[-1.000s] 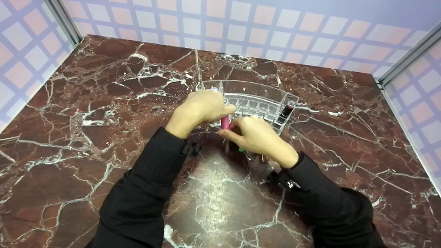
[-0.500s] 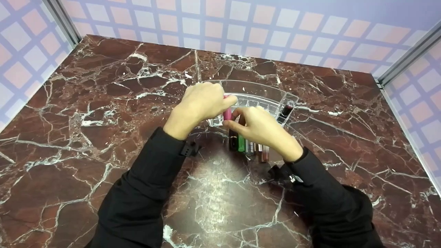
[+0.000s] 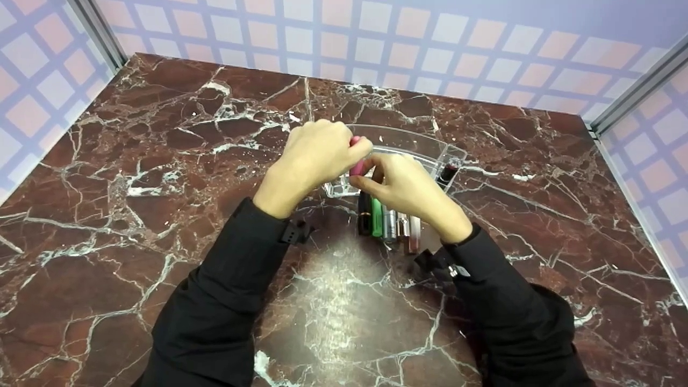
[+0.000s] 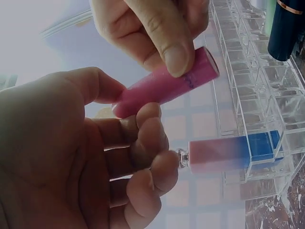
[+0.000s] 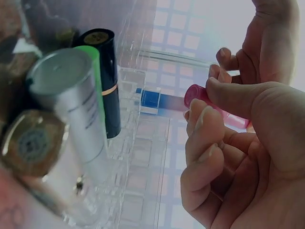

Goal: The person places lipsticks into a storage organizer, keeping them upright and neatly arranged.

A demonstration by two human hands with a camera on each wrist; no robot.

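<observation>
Both hands hold a slim pink lipstick tube (image 3: 357,167) tilted in the air over the near edge of a clear acrylic organizer (image 3: 414,138). My left hand (image 3: 317,153) pinches its upper end between thumb and index finger; the other fingers are loosely bent, as the left wrist view shows. At the lower end, my right hand (image 3: 406,188) grips it with thumb and fingertips (image 5: 209,119). Small lettering shows near that end of the pink tube (image 4: 167,86). Close by, a pink-and-blue tube (image 4: 217,155) stands upright in an organizer slot.
A row of tubes lies on the marble table before the organizer: black with a gold band (image 3: 364,215), green (image 3: 377,220), silver (image 3: 389,227) and others. A dark tube (image 3: 447,173) stands in the organizer's right side. Checked walls (image 3: 360,48) enclose the table.
Both hands have lifted the pink lipstick tube up and away from the body, slightly to the right. The row of tubes under my right hand has come into sight.
</observation>
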